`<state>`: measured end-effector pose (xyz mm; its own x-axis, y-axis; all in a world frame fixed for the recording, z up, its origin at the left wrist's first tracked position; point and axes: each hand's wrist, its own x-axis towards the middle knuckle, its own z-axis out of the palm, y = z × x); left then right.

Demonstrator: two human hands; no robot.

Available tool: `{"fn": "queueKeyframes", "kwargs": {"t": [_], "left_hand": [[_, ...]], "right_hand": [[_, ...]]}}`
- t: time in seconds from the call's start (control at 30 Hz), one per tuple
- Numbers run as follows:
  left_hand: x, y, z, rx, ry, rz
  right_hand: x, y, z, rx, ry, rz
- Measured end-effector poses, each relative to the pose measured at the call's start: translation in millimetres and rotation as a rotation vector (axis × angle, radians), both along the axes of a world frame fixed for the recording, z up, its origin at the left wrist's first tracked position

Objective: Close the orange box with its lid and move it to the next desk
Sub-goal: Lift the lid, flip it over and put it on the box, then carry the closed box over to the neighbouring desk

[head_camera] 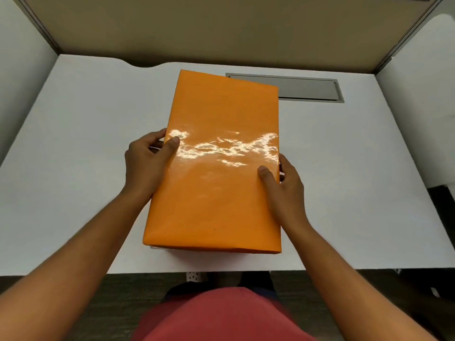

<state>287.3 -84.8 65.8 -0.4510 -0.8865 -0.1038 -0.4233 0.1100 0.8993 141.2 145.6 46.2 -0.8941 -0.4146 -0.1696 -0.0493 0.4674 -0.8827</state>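
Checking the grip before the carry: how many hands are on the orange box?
2. The left hand grips the left long edge of the glossy orange box, thumb on top; the right hand grips the right edge likewise. Fingers below are hidden.

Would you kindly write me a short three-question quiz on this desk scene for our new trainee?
1. True or false: the orange lid covers the box.
2. Which hands hold the lid? A) left only B) right only C) both
3. What grey thing is set into the white desk behind the box?

Key:
1. True; only orange shows from above.
2. C; the left hand has its thumb on top at the left edge, and the right hand has its thumb on top at the right edge.
3. A cable hatch, partly hidden by the lid's far corner.
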Motion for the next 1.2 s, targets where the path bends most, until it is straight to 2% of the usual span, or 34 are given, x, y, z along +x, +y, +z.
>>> {"fn": "queueKeyframes", "kwargs": {"t": [0.23, 0.6, 0.9, 1.2], "left_hand": [[12.3, -8.9, -31.3, -0.053, -0.019, -0.031], [20.8, -19.8, -58.6, -0.033, -0.038, -0.035], [13.4, -9.1, -61.7, -0.148, -0.121, -0.052], [12.4, -18.5, -68.2, 0.025, -0.075, -0.116]], "right_hand": [[11.7, -9.6, -12.3, 0.127, 0.038, -0.006], [18.2, -19.0, -23.4, 0.202, 0.141, 0.041], [10.9, -9.6, -36.7, 0.273, 0.232, 0.088], [0.3, -13.5, -33.5, 0.256, 0.172, 0.100]]}}
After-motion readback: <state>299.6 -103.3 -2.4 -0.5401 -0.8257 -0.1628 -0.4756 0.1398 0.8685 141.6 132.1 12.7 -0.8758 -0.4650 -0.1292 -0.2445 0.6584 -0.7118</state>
